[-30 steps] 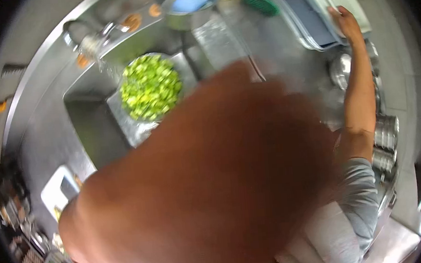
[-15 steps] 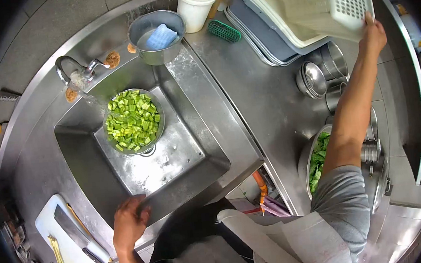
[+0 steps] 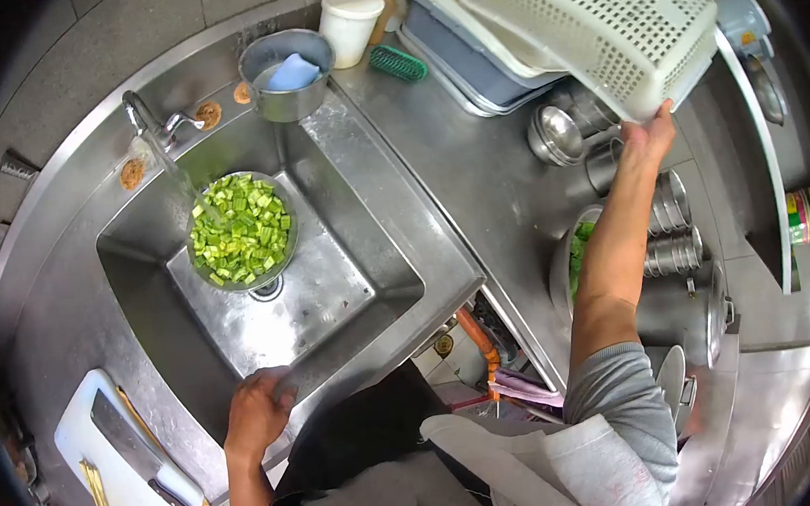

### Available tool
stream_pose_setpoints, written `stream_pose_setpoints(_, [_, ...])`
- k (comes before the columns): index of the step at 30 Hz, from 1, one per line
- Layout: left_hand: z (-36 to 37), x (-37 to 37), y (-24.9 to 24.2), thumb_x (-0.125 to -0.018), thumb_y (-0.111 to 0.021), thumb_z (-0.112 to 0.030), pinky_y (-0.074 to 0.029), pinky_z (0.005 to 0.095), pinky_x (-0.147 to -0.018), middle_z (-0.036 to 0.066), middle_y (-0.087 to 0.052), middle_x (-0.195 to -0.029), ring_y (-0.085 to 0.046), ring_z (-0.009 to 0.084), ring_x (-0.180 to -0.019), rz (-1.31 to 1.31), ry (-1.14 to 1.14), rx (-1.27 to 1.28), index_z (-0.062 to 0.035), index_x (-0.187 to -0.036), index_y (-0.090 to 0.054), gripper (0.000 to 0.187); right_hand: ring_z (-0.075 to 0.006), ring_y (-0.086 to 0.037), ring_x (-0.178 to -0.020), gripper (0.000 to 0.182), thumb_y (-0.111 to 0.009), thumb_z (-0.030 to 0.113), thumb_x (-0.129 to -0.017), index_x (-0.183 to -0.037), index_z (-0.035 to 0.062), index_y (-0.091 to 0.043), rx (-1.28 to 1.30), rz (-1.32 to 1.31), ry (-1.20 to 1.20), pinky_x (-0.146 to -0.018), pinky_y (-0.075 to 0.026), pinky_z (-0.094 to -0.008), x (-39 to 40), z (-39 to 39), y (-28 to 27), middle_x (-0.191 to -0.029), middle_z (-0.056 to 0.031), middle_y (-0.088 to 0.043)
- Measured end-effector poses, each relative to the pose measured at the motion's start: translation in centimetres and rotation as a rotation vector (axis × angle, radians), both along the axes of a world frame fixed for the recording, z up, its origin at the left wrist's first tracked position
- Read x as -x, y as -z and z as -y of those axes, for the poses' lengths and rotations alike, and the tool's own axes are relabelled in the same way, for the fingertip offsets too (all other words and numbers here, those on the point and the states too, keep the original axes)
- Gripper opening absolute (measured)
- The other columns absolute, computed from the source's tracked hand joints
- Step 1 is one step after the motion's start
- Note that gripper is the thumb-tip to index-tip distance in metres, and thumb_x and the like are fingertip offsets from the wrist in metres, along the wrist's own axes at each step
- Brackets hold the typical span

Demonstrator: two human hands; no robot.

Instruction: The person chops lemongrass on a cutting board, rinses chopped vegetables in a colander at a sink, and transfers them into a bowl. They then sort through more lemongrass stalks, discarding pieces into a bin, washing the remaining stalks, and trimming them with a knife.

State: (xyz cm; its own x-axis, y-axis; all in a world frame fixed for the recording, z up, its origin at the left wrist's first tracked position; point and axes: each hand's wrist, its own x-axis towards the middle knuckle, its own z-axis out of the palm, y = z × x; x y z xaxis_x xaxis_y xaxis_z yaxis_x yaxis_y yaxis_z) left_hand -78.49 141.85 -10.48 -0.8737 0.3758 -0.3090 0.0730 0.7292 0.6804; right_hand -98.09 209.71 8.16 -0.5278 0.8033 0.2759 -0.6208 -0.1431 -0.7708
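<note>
My right hand grips the edge of a white perforated plastic basket, raised and tilted above the right counter. My left hand rests at the sink's front edge, fingers loosely bent and thumb apart, with nothing in it. In the steel sink, a round bowl holds chopped green vegetable pieces. Water runs onto them from the faucet. Beneath the basket is a stack of grey and white tubs.
A cutting board with a knife lies at left. Behind the sink stand a grey pot and a white bucket. Steel bowls and a pot of leafy greens stand on the right; a green brush lies nearby.
The basket has swung from upright to a lower tilt, its perforated bottom now facing up. My right hand has come down and left with it. My left hand stays at the sink edge.
</note>
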Motion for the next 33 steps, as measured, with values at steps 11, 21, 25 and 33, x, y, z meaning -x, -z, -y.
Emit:
stream_pose_setpoints(11, [-1.3, 1.2, -2.2, -0.087, -0.073, -0.024, -0.055, 0.0398, -0.081, 0.019, -0.071, -0.106, -0.069, 0.0310, -0.078, -0.019, 0.090, -0.161, -0.0036, -0.114, -0.070, 0.034, -0.0243, -0.067, -0.093, 0.027, -0.061, 0.026, -0.101, -0.113, 0.0020, -0.061, -0.046, 0.025, 0.189, -0.082, -0.055, -0.0424, -3.5, 4.0, -7.5, -0.110, -0.0115, -0.068])
stream_pose_setpoints(21, [0.1, -0.7, -3.0, -0.088, -0.073, -0.024, -0.052, 0.0410, -0.092, 0.019, -0.071, -0.111, -0.066, 0.0367, -0.105, 0.054, 0.046, -0.165, -0.0051, -0.116, -0.070, 0.034, -0.0215, -0.066, -0.090, 0.024, -0.062, 0.026, -0.100, -0.110, 0.0036, -0.061, -0.029, 0.034, 0.222, -0.081, -0.054, -0.0378, -6.7, 7.5, -6.1, -0.107, -0.0088, -0.069])
stream_pose_setpoints(25, [1.4, -1.9, -1.0, -0.089, -0.073, -0.025, -0.052, 0.0410, -0.091, 0.020, -0.070, -0.112, -0.067, 0.0362, -0.104, 0.031, 0.006, -0.174, -0.0047, -0.118, -0.070, 0.035, -0.0210, -0.067, -0.093, 0.027, -0.062, 0.026, -0.101, -0.113, 0.0023, -0.060, -0.068, 0.028, 0.197, -0.083, -0.055, -0.0376, -8.7, 8.0, -4.8, -0.109, -0.0092, -0.069])
stream_pose_setpoints(33, [2.0, -1.0, 0.0, -0.090, -0.071, -0.025, -0.054, 0.0382, -0.083, 0.018, -0.070, -0.115, -0.069, 0.0311, -0.085, 0.100, 0.063, -0.178, -0.0062, -0.121, -0.069, 0.036, -0.0230, -0.067, -0.099, 0.032, -0.060, 0.026, -0.101, -0.121, 0.0010, -0.059, -0.146, 0.007, 0.221, -0.089, -0.054, -0.0387, -14.5, 6.5, -5.2, -0.114, -0.0119, -0.069])
